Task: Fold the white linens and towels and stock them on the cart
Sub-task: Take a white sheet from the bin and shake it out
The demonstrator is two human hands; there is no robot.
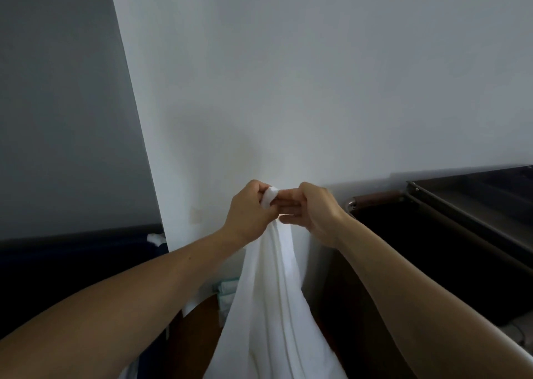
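Note:
A long white linen hangs straight down from my two hands, which are raised together in front of a white wall. My left hand grips its bunched top corner, and a small tuft of cloth sticks out above the fingers. My right hand is pressed against the left with curled fingers that pinch the same top edge. The cloth falls in vertical folds to the bottom of the frame, where its lower end is out of sight. The dark cart stands to the right.
The cart has a steel top tray and a brown-wrapped handle. Folded white towels lie low behind the hanging linen. A dark bin with a white cloth in it stands at the left. The wall is close ahead.

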